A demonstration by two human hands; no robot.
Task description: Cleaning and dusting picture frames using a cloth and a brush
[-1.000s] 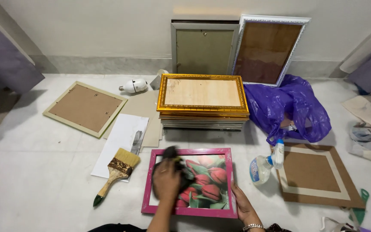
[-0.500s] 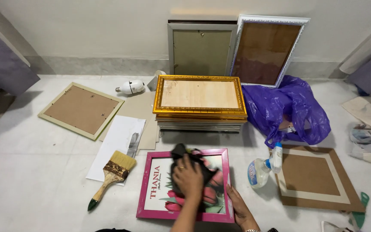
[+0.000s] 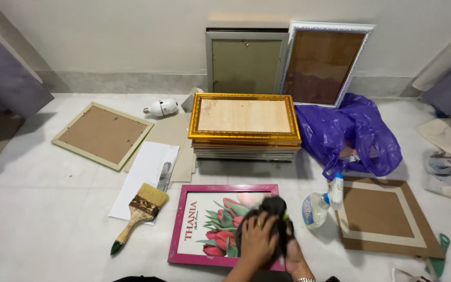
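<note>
Pink frame point(image 3: 184, 222) with a tulip print lies flat on the pale tiled floor point(image 3: 43, 219), bottom centre. Left hand point(image 3: 257, 240) presses a dark cloth point(image 3: 275, 209) onto its glass, fingers spread over the cloth. Right hand point(image 3: 293, 256) is mostly hidden under the left; grip can't be told. Spray bottle point(image 3: 317, 206) lies just right of the frame, paintbrush point(image 3: 139, 211) to the left. Stack of gold frames point(image 3: 244, 122) sits behind; two frames lean on the cream wall point(image 3: 131, 36).

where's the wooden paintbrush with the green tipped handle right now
In the head view, the wooden paintbrush lies on the white floor, lower left, bristles on a white paper sheet, left of the pink picture frame.
</note>
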